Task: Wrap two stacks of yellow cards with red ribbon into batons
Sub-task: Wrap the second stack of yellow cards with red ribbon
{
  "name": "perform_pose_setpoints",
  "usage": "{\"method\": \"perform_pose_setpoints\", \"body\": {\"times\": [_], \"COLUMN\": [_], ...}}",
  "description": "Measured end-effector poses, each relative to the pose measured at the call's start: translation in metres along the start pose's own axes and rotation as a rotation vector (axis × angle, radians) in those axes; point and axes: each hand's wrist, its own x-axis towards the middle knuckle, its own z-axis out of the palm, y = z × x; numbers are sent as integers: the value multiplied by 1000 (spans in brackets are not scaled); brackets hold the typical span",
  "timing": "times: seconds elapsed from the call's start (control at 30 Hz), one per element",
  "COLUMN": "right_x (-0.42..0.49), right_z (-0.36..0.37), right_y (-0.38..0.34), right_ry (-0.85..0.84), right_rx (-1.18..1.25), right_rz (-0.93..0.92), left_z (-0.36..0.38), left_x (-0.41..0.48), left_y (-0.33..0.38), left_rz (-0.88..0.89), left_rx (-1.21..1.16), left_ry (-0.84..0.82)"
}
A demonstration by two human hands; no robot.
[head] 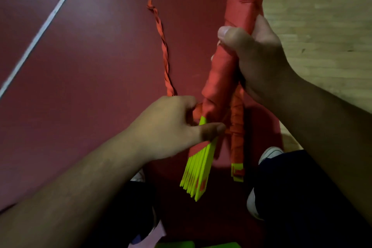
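a twisted tail of red ribbon (pixel 164 50) trails from upper centre over the red floor (pixel 80 66) into the left hand (pixel 173 127), whose curled fingers pinch it against the card stack (pixel 198 173), thumb across the wrap's lower edge. the stack's long axis runs from lower centre to upper right, its bare yellow end fanning just below the left hand, so the next turns likely go downward there. further right, the right hand (pixel 253 56) clasps the wrapped upper part, with a wrapped baton (pixel 237 127) parallel just beside it.
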Motion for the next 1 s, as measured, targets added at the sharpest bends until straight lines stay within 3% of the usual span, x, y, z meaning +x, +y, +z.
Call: {"method": "perform_pose_setpoints", "body": {"times": [0.07,0.17,0.27,0.33,0.4,0.47,0.53,0.63,0.8,1.0], "right_x": [0,-1,-2,-2,-4,-7,-11,-12,-10,-7], "right_z": [2,4,2,0,-3,-5,-7,-6,-3,3], "right_y": [1,4,1,-7,-13,-16,-17,-17,-11,0], "right_ry": [6,22,14,-73,-209,-361,-473,-475,-290,-66], "right_rx": [89,25,47,188,328,475,599,603,414,104], "right_rz": [15,-8,-13,17,88,180,231,272,250,98], "left_z": [3,12,15,12,8,4,1,-4,-8,-6], "left_x": [1,2,3,3,1,-2,-1,3,4,3], "left_y": [2,6,3,-2,-2,1,2,-6,-21,-19], "left_rz": [-40,-72,-31,37,101,166,207,157,64,-12], "left_rx": [65,180,134,-156,-587,-712,-664,-535,-154,-21], "left_ry": [100,210,247,141,-91,-218,-243,-265,-217,-199]}}
